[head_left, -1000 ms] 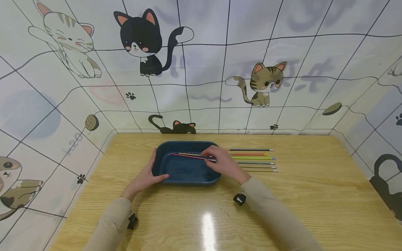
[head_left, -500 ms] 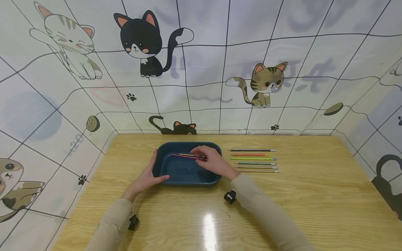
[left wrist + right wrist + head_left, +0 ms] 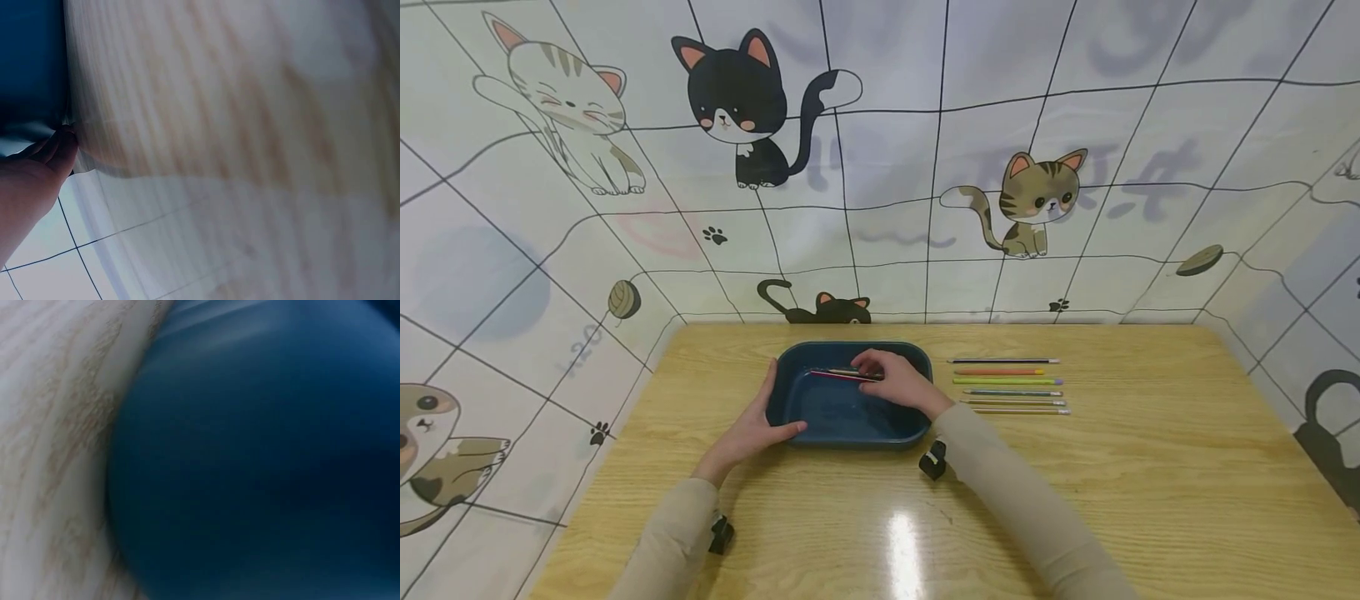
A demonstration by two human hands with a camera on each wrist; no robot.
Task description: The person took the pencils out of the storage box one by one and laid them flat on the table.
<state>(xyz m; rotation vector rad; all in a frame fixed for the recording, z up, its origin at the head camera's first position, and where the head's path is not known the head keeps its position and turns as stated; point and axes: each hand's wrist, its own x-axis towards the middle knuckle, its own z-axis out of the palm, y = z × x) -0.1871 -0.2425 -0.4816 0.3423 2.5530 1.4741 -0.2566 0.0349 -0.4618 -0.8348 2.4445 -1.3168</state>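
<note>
A dark blue rectangular dish (image 3: 842, 417) sits on the wooden table. My left hand (image 3: 752, 432) holds its left end, fingers along the outer side wall and thumb over the front rim. In the left wrist view, fingers of the left hand (image 3: 44, 162) bend against the dish (image 3: 31, 62). Inside the dish, near its back, my right hand (image 3: 895, 382) pinches a dark pencil (image 3: 863, 374). A pinkish-red pencil (image 3: 831, 374) lies beside it, its right end hidden by the hand. The right wrist view has only the blurred dish wall (image 3: 250, 456) and table, no fingers.
Several pencils, among them a black one (image 3: 1003, 361), an orange one (image 3: 1000, 372) and a yellow-green one (image 3: 1007, 382), lie in parallel right of the dish. The table (image 3: 820, 533) backs onto a cat-printed sheet (image 3: 895, 167), which also rises at both sides.
My right hand has moved left and deeper into the dish with the dark pencil. The left hand keeps its hold on the dish, and the pencils on the table lie unmoved.
</note>
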